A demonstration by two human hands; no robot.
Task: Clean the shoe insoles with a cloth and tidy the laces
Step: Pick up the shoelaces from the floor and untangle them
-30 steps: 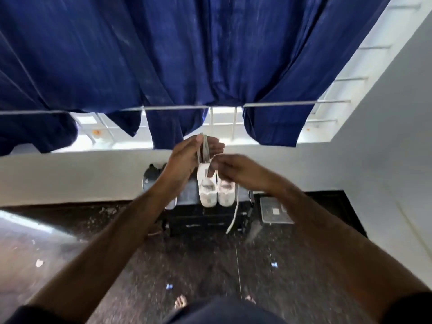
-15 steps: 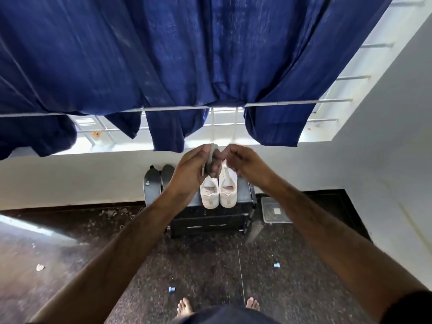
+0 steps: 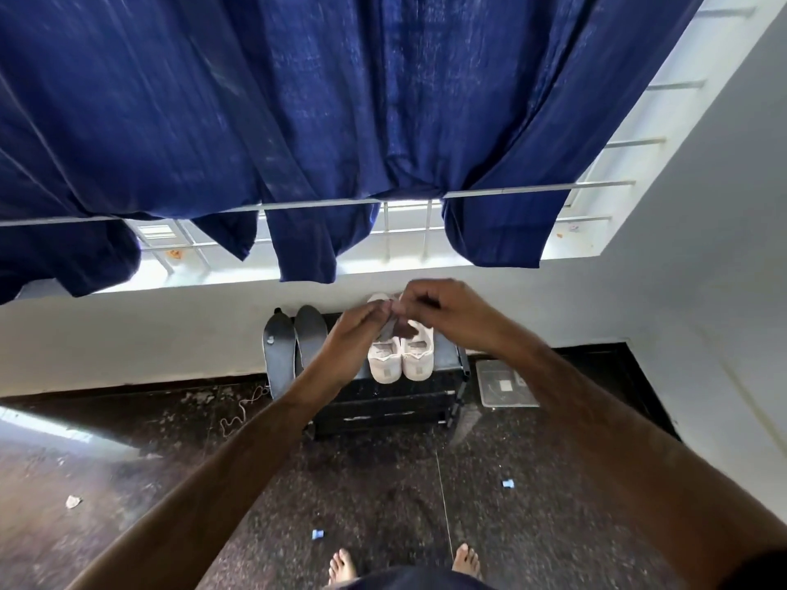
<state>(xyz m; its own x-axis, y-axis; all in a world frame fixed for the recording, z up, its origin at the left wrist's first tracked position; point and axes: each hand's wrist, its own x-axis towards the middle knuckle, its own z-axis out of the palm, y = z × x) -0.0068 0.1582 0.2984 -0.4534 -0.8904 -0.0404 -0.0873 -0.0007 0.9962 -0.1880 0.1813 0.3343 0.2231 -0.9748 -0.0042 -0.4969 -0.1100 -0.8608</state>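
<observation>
With both hands, left hand and right hand, pinching the lace above the shoes at twelve o'clock, we should fold it evenly.

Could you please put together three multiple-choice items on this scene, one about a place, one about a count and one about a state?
1. Where do the white shoes stand?
A. on the dark rack
B. on the floor
C. on the window ledge

2. How many dark insoles lean on the wall left of the shoes?
A. one
B. two
C. four

3. What are the left hand and right hand doing?
A. hanging idle
B. pressing flat on the rack
C. pinching a small greyish piece together

Answers: 1 A, the pair sits atop the rack; 2 B, two insoles stand side by side; 3 C, both hands' fingers meet on the piece above the shoes.
</observation>
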